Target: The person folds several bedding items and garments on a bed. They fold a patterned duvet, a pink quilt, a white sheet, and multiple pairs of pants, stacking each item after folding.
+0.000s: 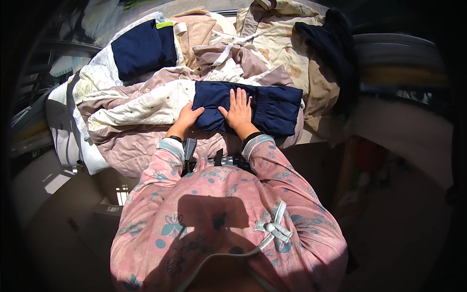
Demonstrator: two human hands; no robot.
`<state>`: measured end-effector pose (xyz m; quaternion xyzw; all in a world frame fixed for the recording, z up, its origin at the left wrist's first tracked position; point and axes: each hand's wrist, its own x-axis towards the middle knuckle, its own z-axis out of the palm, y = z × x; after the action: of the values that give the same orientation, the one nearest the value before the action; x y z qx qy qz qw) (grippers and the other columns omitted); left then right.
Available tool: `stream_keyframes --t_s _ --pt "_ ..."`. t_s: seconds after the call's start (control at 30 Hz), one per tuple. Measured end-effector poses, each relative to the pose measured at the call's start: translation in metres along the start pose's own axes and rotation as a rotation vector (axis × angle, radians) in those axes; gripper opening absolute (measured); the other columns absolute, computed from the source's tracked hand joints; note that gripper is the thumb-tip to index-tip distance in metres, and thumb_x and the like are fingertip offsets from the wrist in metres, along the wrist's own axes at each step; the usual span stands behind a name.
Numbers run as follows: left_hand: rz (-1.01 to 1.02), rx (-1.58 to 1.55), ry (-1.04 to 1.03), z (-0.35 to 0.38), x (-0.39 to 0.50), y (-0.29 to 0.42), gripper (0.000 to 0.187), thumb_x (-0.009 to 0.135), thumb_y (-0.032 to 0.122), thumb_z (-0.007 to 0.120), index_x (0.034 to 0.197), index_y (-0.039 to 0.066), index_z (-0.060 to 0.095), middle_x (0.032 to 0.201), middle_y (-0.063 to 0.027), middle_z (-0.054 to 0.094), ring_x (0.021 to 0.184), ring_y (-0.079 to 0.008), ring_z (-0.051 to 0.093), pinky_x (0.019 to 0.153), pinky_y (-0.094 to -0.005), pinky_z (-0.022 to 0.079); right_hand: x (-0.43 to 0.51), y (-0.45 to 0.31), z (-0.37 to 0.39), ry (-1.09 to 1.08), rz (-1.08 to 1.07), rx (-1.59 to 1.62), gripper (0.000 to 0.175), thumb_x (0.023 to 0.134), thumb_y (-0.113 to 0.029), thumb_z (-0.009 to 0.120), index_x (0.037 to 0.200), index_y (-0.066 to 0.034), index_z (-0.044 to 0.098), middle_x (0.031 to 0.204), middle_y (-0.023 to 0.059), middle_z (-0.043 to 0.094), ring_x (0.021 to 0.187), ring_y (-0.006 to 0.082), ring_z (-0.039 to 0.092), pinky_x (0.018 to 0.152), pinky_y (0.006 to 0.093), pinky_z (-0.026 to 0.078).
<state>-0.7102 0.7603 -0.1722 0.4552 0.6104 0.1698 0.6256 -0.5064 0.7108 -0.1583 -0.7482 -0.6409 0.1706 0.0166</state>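
Navy blue fabric trousers with an elastic waistband (275, 109) lie folded in front of me on a mauve and cream printed quilt (142, 106). My left hand (188, 115) is at their left edge, thumb on top of the cloth; whether the fingers underneath pinch it is hidden. My right hand (239, 109) rests flat on the middle of the garment, fingers spread and pointing away from me, just left of the gathered waistband. Another folded navy garment (140, 51) lies farther off at the left, beside a bright yellow-green edge.
A beige towel-like cloth (193, 33) lies at the back. A cream bear-print cloth (281, 47) is at the back right, with a dark crumpled garment (328, 54) over it. White padded bedding (91, 155) sticks out at the left edge of the pile.
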Motion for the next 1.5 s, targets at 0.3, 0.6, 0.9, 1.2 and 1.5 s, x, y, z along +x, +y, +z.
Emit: stream_keyframes --t_s 0.3,0.6,0.9,1.2,1.5 --pt "0.302 0.180 0.148 0.032 -0.044 0.078 0.040 0.071 0.017 0.063 0.106 -0.003 0.057 0.095 -0.0156 0.065 0.086 -0.0243 0.062 0.081 -0.0322 0.047 -0.037 0.022 -0.079 0.450 -0.113 0.599 0.064 0.085 -0.033 0.059 0.136 -0.0014 0.035 0.138 0.0235 0.034 0.129 0.0399 0.030 0.106 0.0478 0.023" --pt "0.554 0.417 -0.190 0.172 -0.071 0.125 0.031 0.071 0.016 0.065 0.091 0.003 0.046 0.077 -0.0094 0.049 0.065 -0.0214 0.051 0.061 -0.0315 0.045 -0.040 0.080 -0.014 0.099 0.072 -0.211 0.055 0.082 -0.026 0.056 0.133 -0.0125 0.041 0.141 0.0145 0.033 0.133 0.0305 0.023 0.106 0.0532 0.018" --pt "0.812 0.564 -0.377 0.261 -0.044 0.104 0.044 0.084 0.034 0.060 0.114 0.002 0.050 0.108 -0.0164 0.049 0.104 -0.0339 0.048 0.091 -0.0403 0.039 -0.111 0.171 -0.009 -0.162 -0.003 0.844 0.051 0.071 -0.010 0.065 0.119 -0.0074 0.050 0.128 0.0168 0.048 0.118 0.0299 0.047 0.098 0.0402 0.039" --pt "1.074 1.181 -0.311 0.289 -0.035 0.051 0.079 0.080 0.056 0.051 0.138 0.006 0.033 0.144 -0.0129 0.029 0.133 -0.0268 0.025 0.110 -0.0494 0.012 -0.100 0.253 -0.040 0.097 0.742 1.329 0.071 0.083 -0.034 0.067 0.136 -0.0001 0.034 0.130 0.0156 0.046 0.117 0.0219 0.046 0.098 0.0314 0.035" --pt "1.266 1.165 -0.447 0.238 -0.040 0.033 0.070 0.084 0.057 0.046 0.136 0.011 0.039 0.145 -0.0132 0.029 0.137 -0.0279 0.020 0.110 -0.0531 0.006 -0.029 0.241 -0.013 -0.038 0.519 1.199 0.046 0.075 -0.019 0.074 0.114 -0.0051 0.056 0.102 0.0045 0.062 0.089 0.0154 0.059 0.080 0.0282 0.046"
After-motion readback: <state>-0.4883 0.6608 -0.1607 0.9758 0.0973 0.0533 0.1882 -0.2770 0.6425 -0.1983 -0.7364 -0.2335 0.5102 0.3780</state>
